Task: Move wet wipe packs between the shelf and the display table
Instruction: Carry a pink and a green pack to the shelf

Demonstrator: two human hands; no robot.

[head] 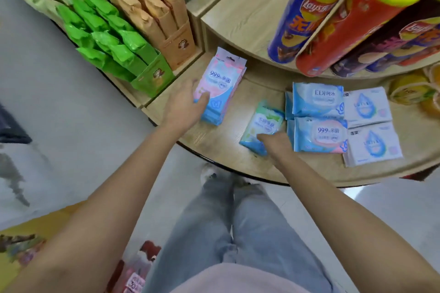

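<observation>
The left hand [185, 104] is clamped on the pink-and-blue wipe pack [222, 83] — thumb on top — which is laid on the display table [214, 143]. The right hand [276, 146] is closed on the near edge of the green wipe pack [264, 123], just beside the blue packs [317, 116] — chip tubes [292, 19] are stood on the tier above.

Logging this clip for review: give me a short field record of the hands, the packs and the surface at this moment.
left hand: grips the pink-and-blue pack, thumb on its face
right hand: on the near end of the green-and-blue pack; grip unclear
other packs: EDI blue pack, 999 blue pack, far white pack, near white pack, flat in a block to the right
surface: lower tier of the round wooden display table
upper tier: Lay's cans
</observation>
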